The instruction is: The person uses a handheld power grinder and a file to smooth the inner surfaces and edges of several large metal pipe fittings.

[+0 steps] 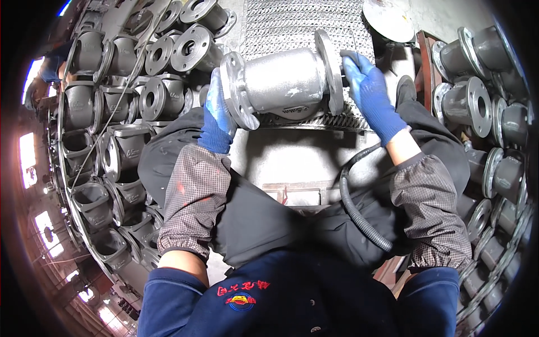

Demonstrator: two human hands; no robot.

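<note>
Both your gloved hands are on the grey flanged valve body [283, 81] lying sideways on the grated table [292, 22]: left hand [218, 112] fingers wrapped around its left flange, right hand [370, 95] fingers curled against the right flange.

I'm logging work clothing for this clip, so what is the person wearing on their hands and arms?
Both the left hand and the right hand wear blue knit gloves that cover the fingers. Each forearm has a brown-grey checked oversleeve with gathered elastic ends, the other oversleeve matching it. Above them come dark blue jacket sleeves. A red and yellow emblem sits on the jacket's chest.
</note>
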